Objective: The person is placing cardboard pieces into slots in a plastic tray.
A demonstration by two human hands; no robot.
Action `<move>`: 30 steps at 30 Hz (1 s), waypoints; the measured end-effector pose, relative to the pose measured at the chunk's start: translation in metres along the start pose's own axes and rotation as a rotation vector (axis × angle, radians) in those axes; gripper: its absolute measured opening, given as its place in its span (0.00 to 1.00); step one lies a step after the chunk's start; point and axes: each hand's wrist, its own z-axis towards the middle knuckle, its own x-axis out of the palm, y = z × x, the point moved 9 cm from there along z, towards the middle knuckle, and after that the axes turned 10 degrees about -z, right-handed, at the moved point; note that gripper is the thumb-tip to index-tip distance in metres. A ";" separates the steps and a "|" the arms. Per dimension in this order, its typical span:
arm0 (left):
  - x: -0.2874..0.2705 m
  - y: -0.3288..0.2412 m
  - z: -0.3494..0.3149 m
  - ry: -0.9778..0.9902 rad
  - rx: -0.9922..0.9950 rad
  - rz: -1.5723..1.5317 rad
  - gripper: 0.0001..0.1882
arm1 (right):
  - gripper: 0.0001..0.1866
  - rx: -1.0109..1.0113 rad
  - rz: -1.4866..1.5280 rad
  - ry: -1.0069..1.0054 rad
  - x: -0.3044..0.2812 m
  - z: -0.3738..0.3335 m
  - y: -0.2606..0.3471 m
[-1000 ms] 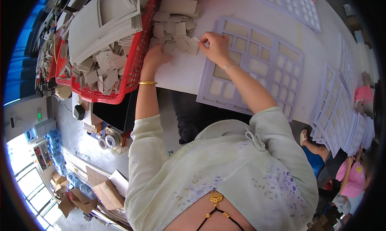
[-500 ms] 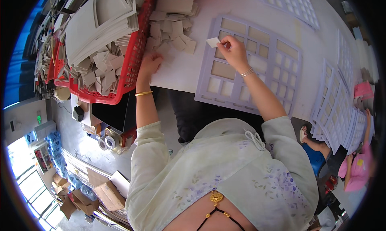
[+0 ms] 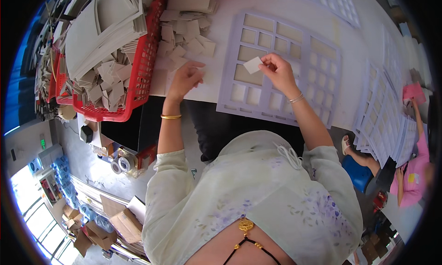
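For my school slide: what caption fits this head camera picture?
Right hand holds a small card piece over a cut-out tray; left hand reaches loose pieces.

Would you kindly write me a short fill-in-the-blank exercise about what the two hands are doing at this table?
1. The right hand pinches a small pale ____ piece.
2. That piece is held above the lilac grid tray, whose openings are ____ in shape.
3. The left hand rests beside a pile of cut pieces next to a ____ basket.

Missing words: square; rectangular; red

White table [image 3: 294, 9]: grid frame sheets [image 3: 285, 67], loose card pcs [image 3: 186, 37], red basket [image 3: 140, 71].
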 end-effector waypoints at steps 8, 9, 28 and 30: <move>0.088 -0.019 0.000 0.248 0.168 0.334 0.05 | 0.05 0.051 -0.048 0.394 0.018 -0.038 0.003; 0.090 -0.016 -0.001 0.252 0.167 0.333 0.05 | 0.05 0.055 -0.049 0.392 0.018 -0.044 0.003; 0.120 -0.021 -0.015 0.163 0.450 0.757 0.04 | 0.05 -0.196 -0.521 0.144 0.033 -0.064 0.029; 0.125 -0.023 -0.022 0.144 0.439 0.829 0.04 | 0.06 -0.157 -0.636 0.125 0.032 -0.067 0.027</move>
